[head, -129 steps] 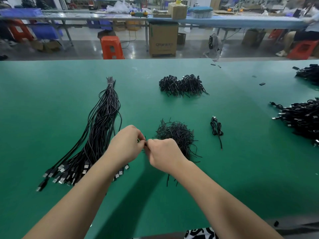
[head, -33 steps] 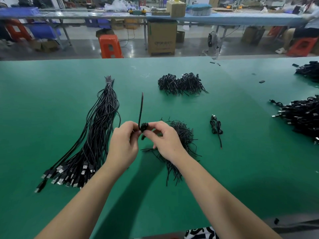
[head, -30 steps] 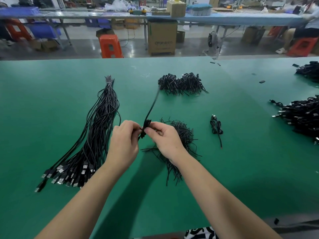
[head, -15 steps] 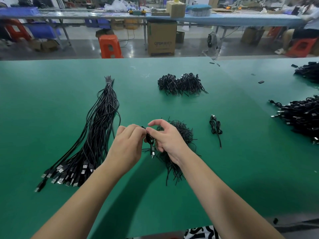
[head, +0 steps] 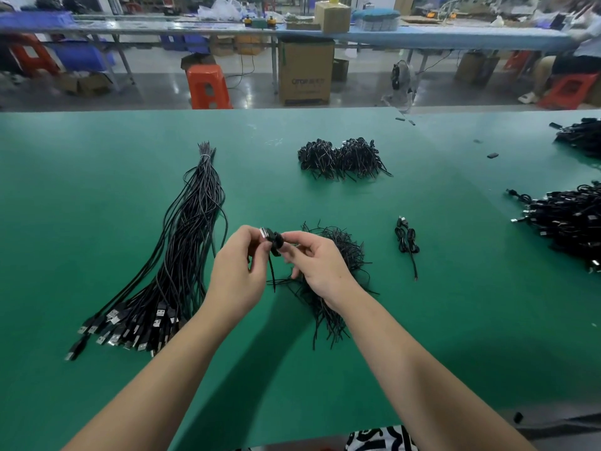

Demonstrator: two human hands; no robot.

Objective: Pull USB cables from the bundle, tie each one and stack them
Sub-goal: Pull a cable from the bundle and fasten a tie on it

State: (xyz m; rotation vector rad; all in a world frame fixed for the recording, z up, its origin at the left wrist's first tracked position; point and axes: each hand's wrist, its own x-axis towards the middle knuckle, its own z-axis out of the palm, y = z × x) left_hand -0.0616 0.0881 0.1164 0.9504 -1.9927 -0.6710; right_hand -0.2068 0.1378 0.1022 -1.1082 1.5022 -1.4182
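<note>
Coiled USB cable [head: 274, 244] up between your hands!
Left hand [head: 239, 271] pinches the plug, pointing up-left; right hand [head: 320, 263] grips the coil; tail dangles straight down.

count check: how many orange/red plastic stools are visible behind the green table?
3 clearly: an orange stool at center-left, a red stool far left under the bench, a seated person's stool at right. Another may be hidden near the right bench.

We are in a factory assembly workshop: a broad green-matted tabletop [head: 455, 288] carries heaps of black cables [head: 569, 219]. Beyond stand a long blue workbench [head: 439, 35], brown cardboard cartons [head: 305, 73] and an orange plastic stool [head: 206, 86].
</note>
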